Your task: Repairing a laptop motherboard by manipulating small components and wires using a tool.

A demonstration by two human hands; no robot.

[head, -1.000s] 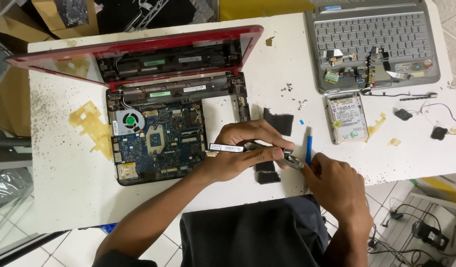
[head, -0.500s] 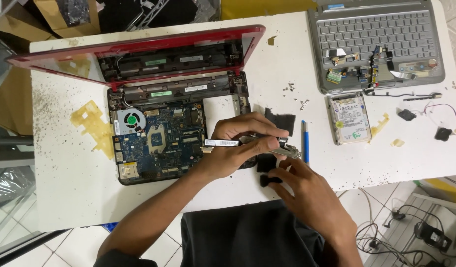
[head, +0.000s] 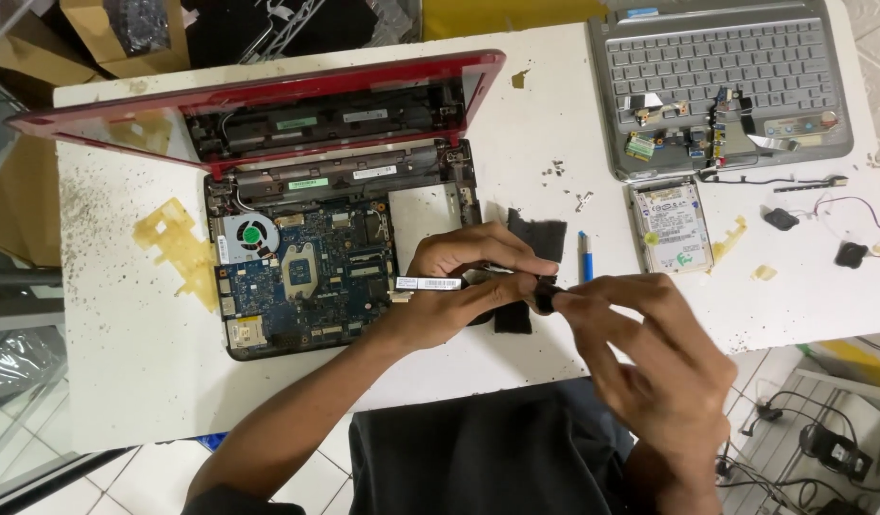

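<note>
Left hand [head: 469, 286] grips a thin strip-shaped part w/ white label [head: 429, 283]; long axis runs left-right, free end pointing left over the open laptop base [head: 306, 277], other end hidden in the fist. Fingers curled tight round it. Right hand [head: 650, 353] meets it from the right, thumb and forefinger pinched narrow on a small black piece [head: 545, 298]; can't tell if that piece joins the strip. Both held just above the table [head: 125, 362], near its front edge. Black pad [head: 540, 236] partly under the hands, blue pen [head: 585, 257] just beside. Hard drive [head: 671, 227] further right. Open room: bare table left-front of laptop base.
</note>
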